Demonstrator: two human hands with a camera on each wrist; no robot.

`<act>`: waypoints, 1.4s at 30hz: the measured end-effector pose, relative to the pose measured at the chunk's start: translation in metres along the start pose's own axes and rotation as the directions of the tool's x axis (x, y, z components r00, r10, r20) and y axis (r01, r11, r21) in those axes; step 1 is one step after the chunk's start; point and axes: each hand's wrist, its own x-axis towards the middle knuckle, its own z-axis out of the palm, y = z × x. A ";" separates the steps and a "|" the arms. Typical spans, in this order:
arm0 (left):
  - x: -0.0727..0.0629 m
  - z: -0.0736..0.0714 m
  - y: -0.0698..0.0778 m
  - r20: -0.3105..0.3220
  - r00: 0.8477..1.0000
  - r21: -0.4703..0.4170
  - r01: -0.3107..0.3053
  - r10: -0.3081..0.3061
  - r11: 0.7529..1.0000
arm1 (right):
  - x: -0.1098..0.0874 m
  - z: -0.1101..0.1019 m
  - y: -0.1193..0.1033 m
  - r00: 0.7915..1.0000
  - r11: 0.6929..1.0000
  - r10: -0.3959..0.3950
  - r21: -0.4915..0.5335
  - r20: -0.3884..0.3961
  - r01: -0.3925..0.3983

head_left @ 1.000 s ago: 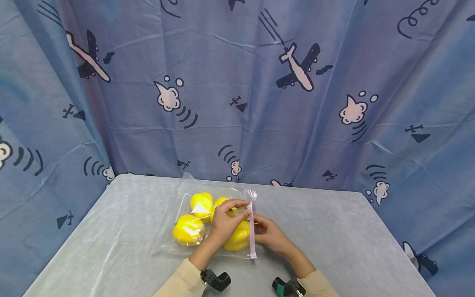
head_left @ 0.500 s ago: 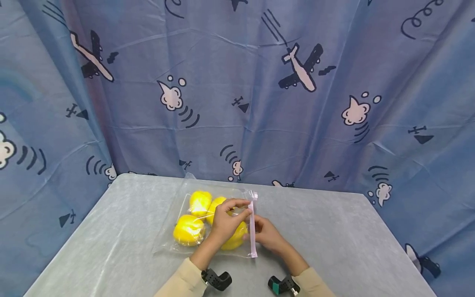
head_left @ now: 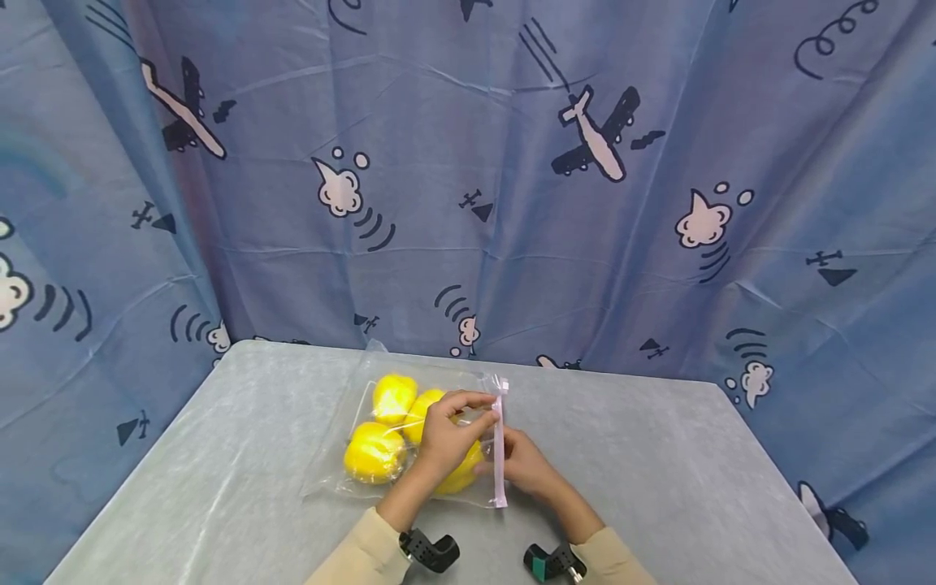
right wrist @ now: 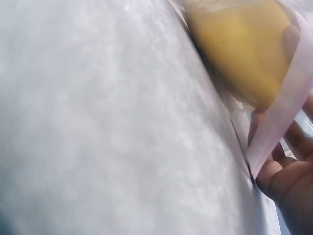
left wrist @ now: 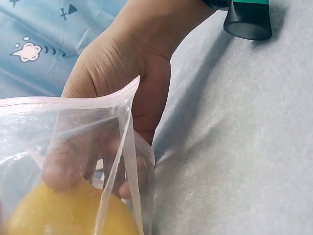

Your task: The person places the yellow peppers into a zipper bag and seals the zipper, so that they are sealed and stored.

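A clear plastic zip bag (head_left: 329, 479) lies on the table, its pink zip edge (head_left: 500, 475) toward the right. My left hand (head_left: 446, 439) reaches across the bag and pinches that edge near its upper part. Through the bag mouth goes my right hand (head_left: 530, 470), its thumb and fingers on the end of a yellow fruit (left wrist: 63, 215) just inside. Seen close up in the right wrist view, this fruit (right wrist: 239, 54) is smooth and tapers. Several other yellow fruits (head_left: 374, 453) lie deeper in the bag. My left forearm and hand cover part of them.
A pale grey cloth covers the table (head_left: 621, 455). Behind it and along both sides hangs a blue curtain (head_left: 424, 162) printed with planes and clouds. Each wrist wears a black camera mount (head_left: 431, 552), just behind the hands.
My right hand has moved slightly left, further into the bag, and the yellow fruit at the mouth has shifted left with it. My left hand keeps its pinch on the edge.
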 end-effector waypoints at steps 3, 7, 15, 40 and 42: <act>0.001 0.000 0.002 0.003 1.000 0.006 -0.003 0.003 1.000 | 0.001 0.000 0.001 1.000 1.000 -0.005 0.009 0.012 0.005; 0.003 0.003 -0.009 0.003 1.000 0.017 0.017 -0.017 1.000 | 0.000 -0.003 0.005 0.999 0.997 0.021 0.069 0.030 -0.023; 0.006 0.005 -0.034 0.028 0.999 -0.003 0.035 -0.035 0.999 | -0.006 -0.014 0.003 0.999 0.991 0.045 0.122 0.013 -0.046; 0.008 0.003 -0.032 0.102 0.994 0.126 -0.044 0.031 0.991 | 0.047 -0.037 -0.002 0.777 0.979 0.198 0.077 -0.598 -0.190; 0.012 0.003 -0.030 0.112 0.993 0.139 -0.050 0.034 0.989 | 0.051 -0.039 0.000 0.784 0.978 0.191 0.045 -0.591 -0.205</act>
